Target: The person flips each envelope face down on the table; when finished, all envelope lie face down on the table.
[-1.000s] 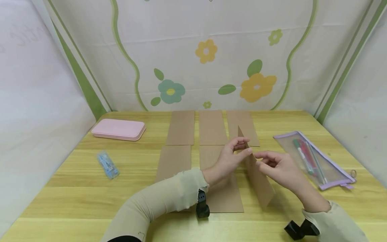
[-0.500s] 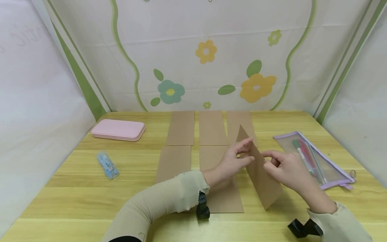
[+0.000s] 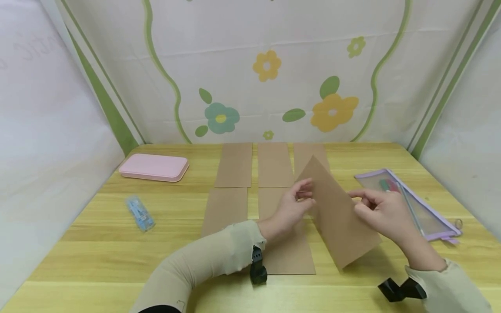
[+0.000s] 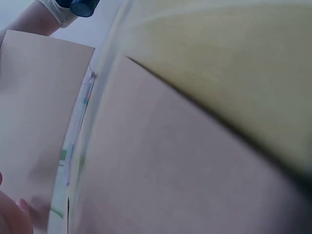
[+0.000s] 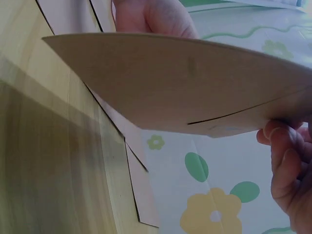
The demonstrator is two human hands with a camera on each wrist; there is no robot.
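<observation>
A brown cardboard sheet (image 3: 340,221) stands tilted above the right part of the table. My right hand (image 3: 385,213) pinches its right edge between thumb and fingers. At the sheet's left side is my left hand (image 3: 291,208), its fingers loosely bent against or close to the near face; contact is hard to tell. In the right wrist view a dark line runs across the underside of the cardboard sheet (image 5: 146,78). More cardboard pieces lie flat: a back row with a left piece (image 3: 235,165) and a middle piece (image 3: 274,165), and a front row partly under my left arm.
A pink case (image 3: 154,167) lies at the back left of the wooden table (image 3: 98,261). Nearer is a small clear packet with blue contents (image 3: 139,213). A mesh zip pouch (image 3: 422,213) with pens lies right, partly behind my right hand. Flowered cloth (image 3: 242,65) hangs behind.
My right hand has moved right and slightly up, swinging the sheet so its broad face turns towards me. My left hand has shifted slightly left, and its thumb has come off the sheet's edge.
</observation>
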